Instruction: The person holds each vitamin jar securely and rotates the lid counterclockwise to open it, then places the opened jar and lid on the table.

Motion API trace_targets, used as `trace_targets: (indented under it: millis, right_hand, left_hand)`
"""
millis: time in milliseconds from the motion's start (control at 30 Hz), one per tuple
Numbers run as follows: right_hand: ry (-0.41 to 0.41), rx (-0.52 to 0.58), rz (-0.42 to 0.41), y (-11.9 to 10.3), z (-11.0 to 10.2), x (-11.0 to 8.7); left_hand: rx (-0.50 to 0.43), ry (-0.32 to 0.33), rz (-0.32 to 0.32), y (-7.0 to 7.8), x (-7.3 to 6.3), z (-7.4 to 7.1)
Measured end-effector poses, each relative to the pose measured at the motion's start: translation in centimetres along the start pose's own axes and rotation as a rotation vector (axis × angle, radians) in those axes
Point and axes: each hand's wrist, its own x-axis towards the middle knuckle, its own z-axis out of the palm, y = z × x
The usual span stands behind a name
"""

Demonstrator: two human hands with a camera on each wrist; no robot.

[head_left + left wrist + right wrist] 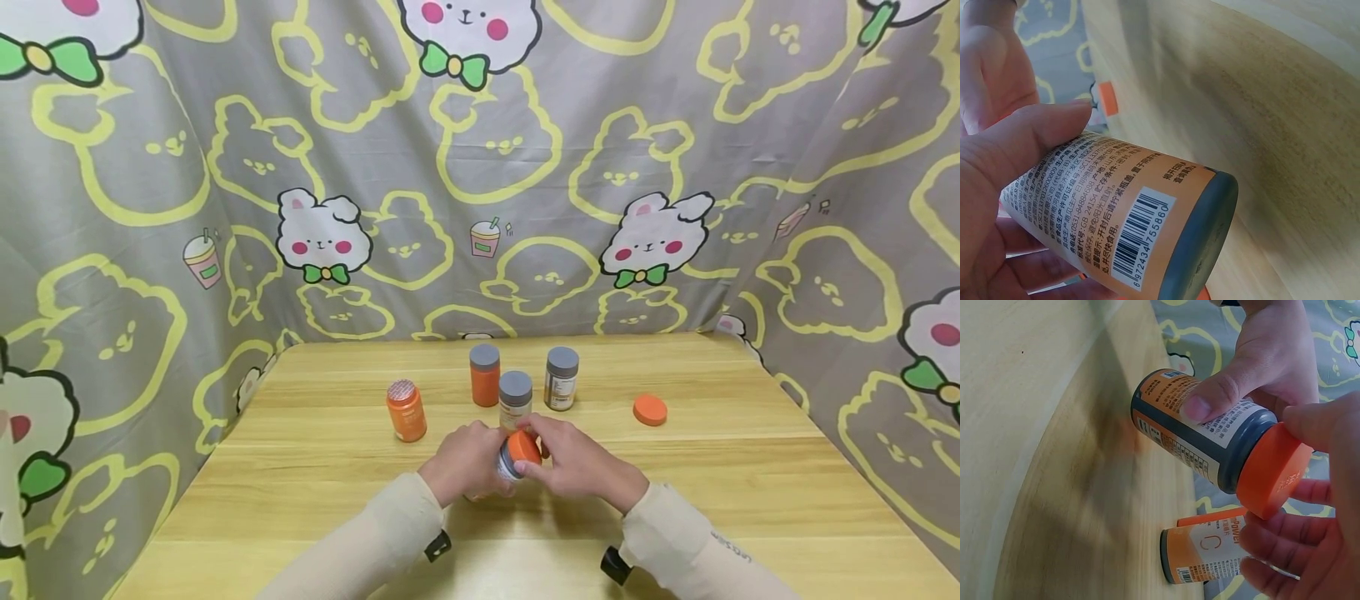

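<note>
My left hand (468, 460) grips a dark grey bottle (1188, 434) around its orange-and-white label. The bottle is tilted, and its dark base and barcode face the left wrist camera. On its neck sits an orange cap (1275, 472). My right hand (581, 462) holds this cap, thumb on one side and fingers around the other. Just beyond the hands stands a grey-capped bottle (516, 392) with an orange-and-white label, its lower part hidden by the right hand.
An orange bottle with a grey cap (485, 382) and another grey-capped bottle (562, 379) stand farther back. At left is an uncapped orange bottle (407, 412) with a sealed mouth. A loose orange cap (650, 410) lies right on the wooden table (720, 492). Patterned curtains (525, 167) enclose it.
</note>
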Motion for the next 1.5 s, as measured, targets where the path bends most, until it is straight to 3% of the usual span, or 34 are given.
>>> trace_targets:
  millis: [333, 700, 967, 1233, 1500]
  right_hand:
    - [0.031, -0.006, 0.013, -0.14, 0.03, 0.08]
    - [0.007, 0.005, -0.059, -0.09, -0.04, -0.08]
    - [0.024, 0.009, 0.009, -0.06, 0.05, 0.06]
    - [-0.004, 0.015, -0.046, 0.17, 0.16, -0.09]
    - [0.020, 0.011, -0.001, 0.23, 0.36, 0.03]
  left_hand:
    - [-0.013, 0.012, 0.012, -0.05, 0.20, 0.15]
    - [0.007, 0.014, 0.011, -0.03, 0.12, 0.16]
    - [-0.010, 0.013, 0.020, 0.06, 0.12, 0.21]
    - [-0.004, -0.001, -0.001, 0.08, 0.15, 0.18]
    - [-0.010, 0.007, 0.011, 0.01, 0.20, 0.21]
